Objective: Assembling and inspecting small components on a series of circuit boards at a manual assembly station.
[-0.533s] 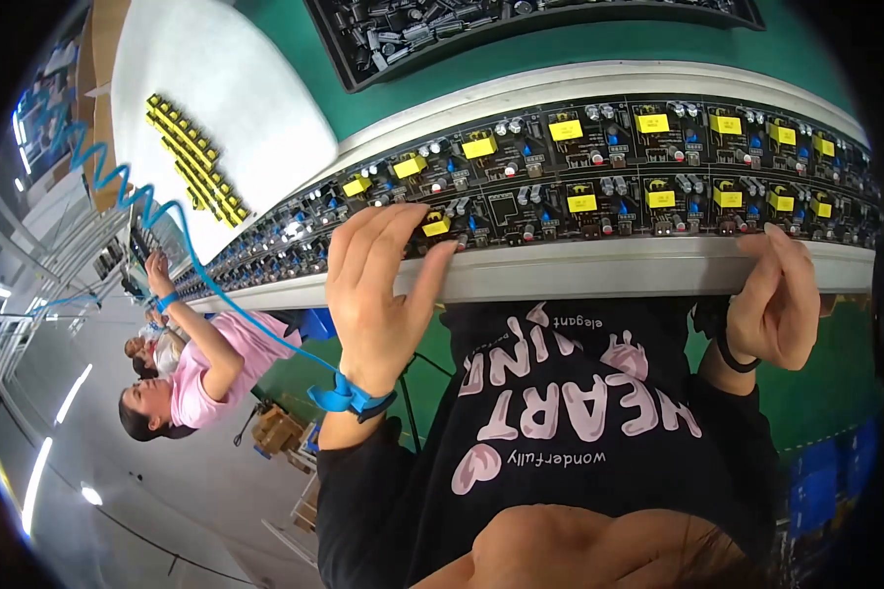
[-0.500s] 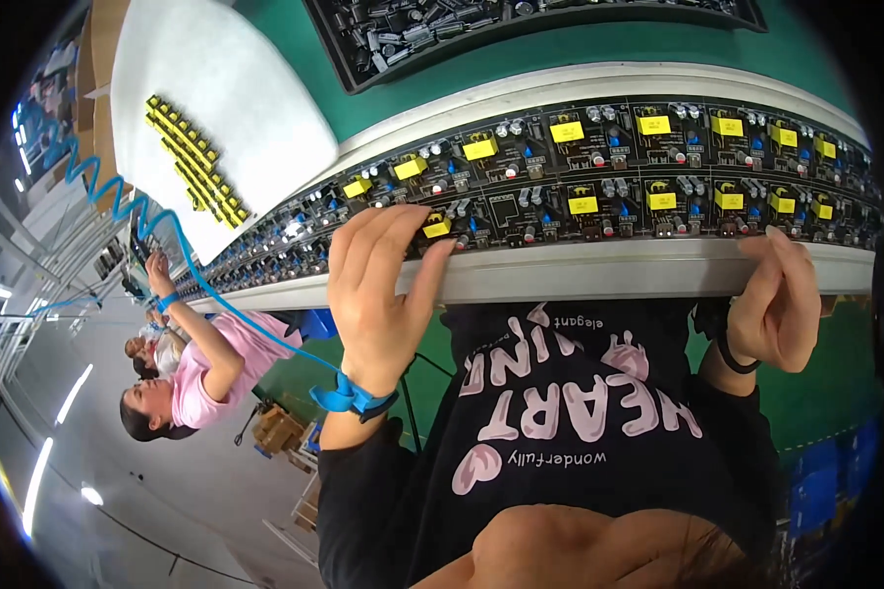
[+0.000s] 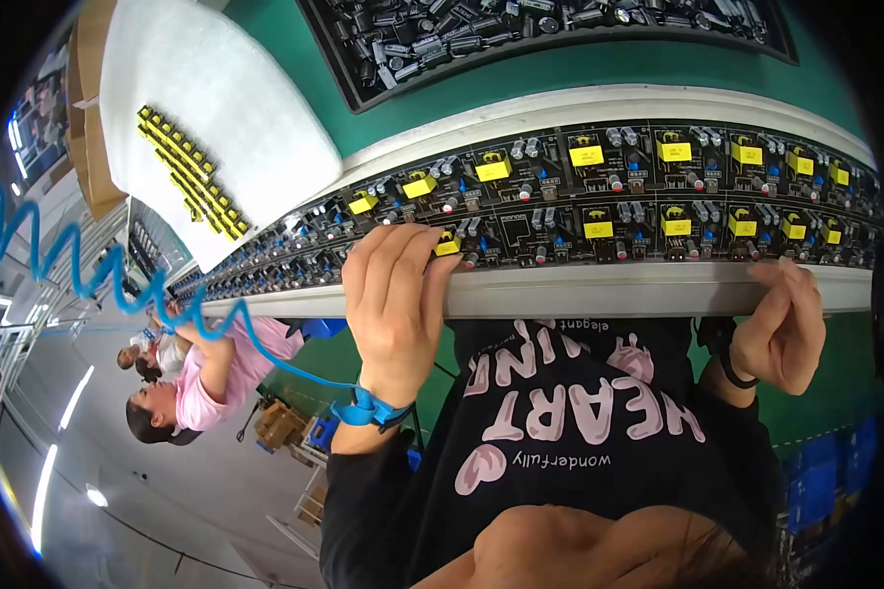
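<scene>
My left hand [image 3: 395, 299], with a blue strap on its wrist, reaches over the near rail onto the lower row of black circuit boards [image 3: 560, 240]. Its fingers and thumb are closed at a yellow transformer [image 3: 447, 245] on a board; the fingertips partly cover that spot. To the right of it, one board section shows a bare black outline with no yellow part. My right hand [image 3: 784, 329] rests with curled fingers at the silver rail [image 3: 599, 290], its fingertips over the edge by the boards, and I see nothing in it. More yellow transformers [image 3: 675, 152] stand along both rows.
Beyond the far rail lies a black tray [image 3: 349, 74] of loose capacitors [image 3: 452, 39]. A white foam sheet [image 3: 221, 74] at the left bears rows of yellow transformers [image 3: 201, 177]. A coiled blue cord [image 3: 118, 280] runs to my left wrist. A person in pink [image 3: 206, 378] works farther left.
My left thumb has drawn in closer to the fingers beside the yellow transformer. The blue coil has swung lower and the person in pink has lowered an arm. The whole view has shifted slightly.
</scene>
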`<state>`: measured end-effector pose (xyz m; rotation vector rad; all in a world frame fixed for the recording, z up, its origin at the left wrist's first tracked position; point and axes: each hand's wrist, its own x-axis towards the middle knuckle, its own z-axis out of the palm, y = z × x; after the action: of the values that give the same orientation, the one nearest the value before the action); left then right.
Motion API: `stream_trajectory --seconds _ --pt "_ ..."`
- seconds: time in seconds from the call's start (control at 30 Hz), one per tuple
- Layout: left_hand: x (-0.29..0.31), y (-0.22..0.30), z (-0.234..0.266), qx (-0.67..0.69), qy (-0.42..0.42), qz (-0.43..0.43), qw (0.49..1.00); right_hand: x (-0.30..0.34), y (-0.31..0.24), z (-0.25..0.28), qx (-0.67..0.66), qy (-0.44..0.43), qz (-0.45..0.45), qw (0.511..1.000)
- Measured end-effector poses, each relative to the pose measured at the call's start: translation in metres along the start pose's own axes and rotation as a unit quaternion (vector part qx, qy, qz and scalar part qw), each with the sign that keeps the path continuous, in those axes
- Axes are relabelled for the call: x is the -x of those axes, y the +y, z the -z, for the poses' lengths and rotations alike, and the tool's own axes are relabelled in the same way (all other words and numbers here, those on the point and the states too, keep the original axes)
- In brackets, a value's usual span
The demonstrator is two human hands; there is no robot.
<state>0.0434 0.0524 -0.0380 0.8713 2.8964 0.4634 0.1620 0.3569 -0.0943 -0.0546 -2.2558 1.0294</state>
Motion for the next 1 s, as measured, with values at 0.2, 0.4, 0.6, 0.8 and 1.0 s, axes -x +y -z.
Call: stream_trajectory --seconds 0.2,0.4,0.6,0.8,1.0 --pt "-0.002 0.0 0.002 0.01 -0.018 0.005 1.0 0.0 0.001 0.004 0.005 -0.008 0.0 1.0" --pt "-0.003 -0.001 0.006 0.018 -0.011 -0.006 1.0 -0.004 -0.002 0.004 0.001 0.015 0.006 1.0" --pt "0.003 -0.005 -0.003 0.049 0.016 -0.014 0.999 -0.002 0.001 0.0 0.005 -0.009 -0.012 1.0" --pt "0.002 -0.007 -0.005 0.073 0.049 -0.04 0.995 0.001 0.001 -0.004 0.027 0.017 -0.044 0.999" --pt "-0.001 -0.01 -0.011 0.074 0.066 -0.06 0.993 -0.002 0.002 -0.007 0.03 0.016 -0.031 0.999"
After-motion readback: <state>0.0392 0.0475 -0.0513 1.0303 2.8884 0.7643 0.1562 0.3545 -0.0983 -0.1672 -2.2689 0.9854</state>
